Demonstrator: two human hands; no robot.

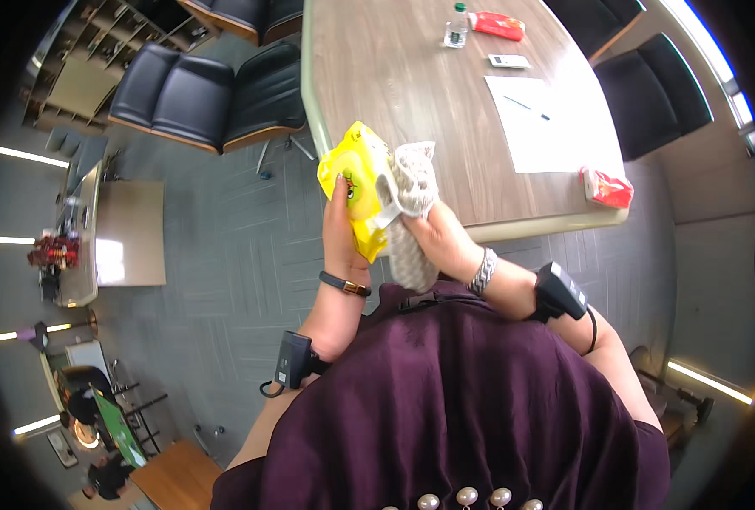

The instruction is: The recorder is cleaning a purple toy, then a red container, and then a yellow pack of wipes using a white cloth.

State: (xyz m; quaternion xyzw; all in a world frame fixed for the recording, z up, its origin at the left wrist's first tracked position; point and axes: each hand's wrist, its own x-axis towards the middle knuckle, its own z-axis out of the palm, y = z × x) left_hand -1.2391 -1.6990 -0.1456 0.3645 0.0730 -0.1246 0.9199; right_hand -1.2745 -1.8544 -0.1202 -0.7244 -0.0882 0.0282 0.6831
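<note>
My left hand (340,233) grips a yellow soft plastic packet (361,162) with a printed cartoon face, its thumb lying along the front. In my right hand (446,245) is a beige-and-white textured fabric item (414,178), perhaps a small pouch. Its lower part (409,258) hangs below the hand, slightly blurred. The fabric touches or overlaps the packet's right side, and a pale tab-like piece shows between them. Both things are held up in front of my body, by the near edge of a wood-grain table (403,76).
On the table are a clear bottle with a green cap (456,29), a red packet (498,25), a white remote-like device (509,61), paper (549,140) with a pen (527,108), and another red-and-white packet (609,189). Black chairs (192,95) flank it. People (106,478) are at the far lower left.
</note>
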